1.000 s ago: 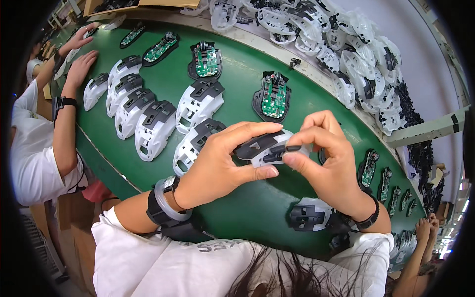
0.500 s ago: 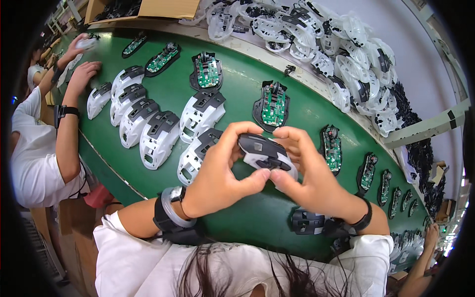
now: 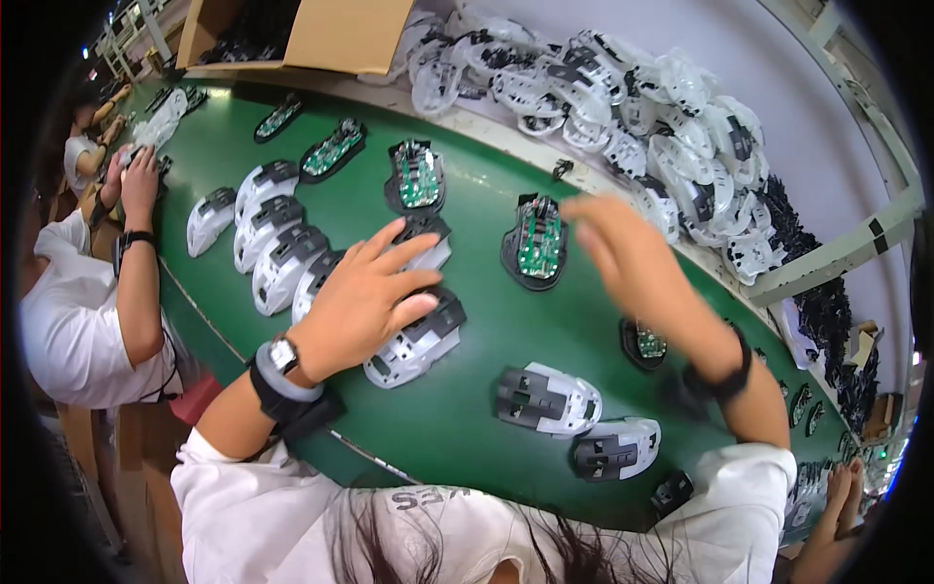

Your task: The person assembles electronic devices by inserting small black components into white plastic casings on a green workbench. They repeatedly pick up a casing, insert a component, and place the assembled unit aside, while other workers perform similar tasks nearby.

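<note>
My left hand (image 3: 365,297) lies with its fingers spread over the white-and-grey mouse shells on the left side of the table. One mouse shell (image 3: 418,341) shows just below its fingertips, and another reaches out beyond them. My right hand (image 3: 623,258), slightly blurred, has its fingers stretched toward a black mouse base (image 3: 538,243) with a green circuit board. The fingertips are at that base's upper right edge; contact is unclear. Between my forearms, a mouse shell (image 3: 550,399) rests beside a second shell (image 3: 620,449).
Several mouse bases (image 3: 418,177) with circuit boards form a curved row along the green table (image 3: 467,409). Clear-and-black shells (image 3: 593,83) are heaped behind the ledge. At the back left stands a cardboard box (image 3: 341,34). A co-worker (image 3: 92,311) is at work on the left.
Both hands held a mouse shell between them; now it is out of them and a shell lies between my forearms. The left hand moved left, the right toward the central base.
</note>
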Demonstrator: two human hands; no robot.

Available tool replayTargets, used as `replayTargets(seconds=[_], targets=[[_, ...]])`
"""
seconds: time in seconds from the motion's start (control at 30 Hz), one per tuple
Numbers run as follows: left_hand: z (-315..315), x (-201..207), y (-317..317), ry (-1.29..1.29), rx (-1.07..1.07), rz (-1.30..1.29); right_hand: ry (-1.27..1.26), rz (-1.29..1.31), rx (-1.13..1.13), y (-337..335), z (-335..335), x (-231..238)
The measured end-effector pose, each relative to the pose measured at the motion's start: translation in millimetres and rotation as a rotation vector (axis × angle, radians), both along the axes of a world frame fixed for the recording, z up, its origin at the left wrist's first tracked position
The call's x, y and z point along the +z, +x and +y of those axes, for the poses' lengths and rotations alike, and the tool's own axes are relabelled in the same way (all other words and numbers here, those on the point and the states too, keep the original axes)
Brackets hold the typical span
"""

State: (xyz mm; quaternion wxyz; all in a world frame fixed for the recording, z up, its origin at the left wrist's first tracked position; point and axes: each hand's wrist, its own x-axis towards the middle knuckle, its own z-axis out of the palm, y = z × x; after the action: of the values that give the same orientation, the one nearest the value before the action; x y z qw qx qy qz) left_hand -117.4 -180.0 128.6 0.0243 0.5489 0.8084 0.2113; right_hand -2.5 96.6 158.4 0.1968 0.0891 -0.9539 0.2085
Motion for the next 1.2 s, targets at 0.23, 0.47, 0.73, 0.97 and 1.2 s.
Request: replayTargets(seconds=[0.23,0.47,0.73,0.97,1.2], targets=[[-28,29,20,0.099,0.119,-0.012,0.165,-0.093,-0.054,-94,94,-63],[-28,-3,46,0.226,0.064,-0.384,-0.013,-0.043,-0.304,-36,23,-8],[32,34,41,0.583,-0.077,-2.033,-0.256,0.072,0.095,25,-74,35],[34,29,46,0.598,-0.002,-1.772,-0.063,0.237,0.125,26,-65,22],[31,23,51,0.584,0.053,-1.395,0.066,0.241,0.157,24,-72,12]])
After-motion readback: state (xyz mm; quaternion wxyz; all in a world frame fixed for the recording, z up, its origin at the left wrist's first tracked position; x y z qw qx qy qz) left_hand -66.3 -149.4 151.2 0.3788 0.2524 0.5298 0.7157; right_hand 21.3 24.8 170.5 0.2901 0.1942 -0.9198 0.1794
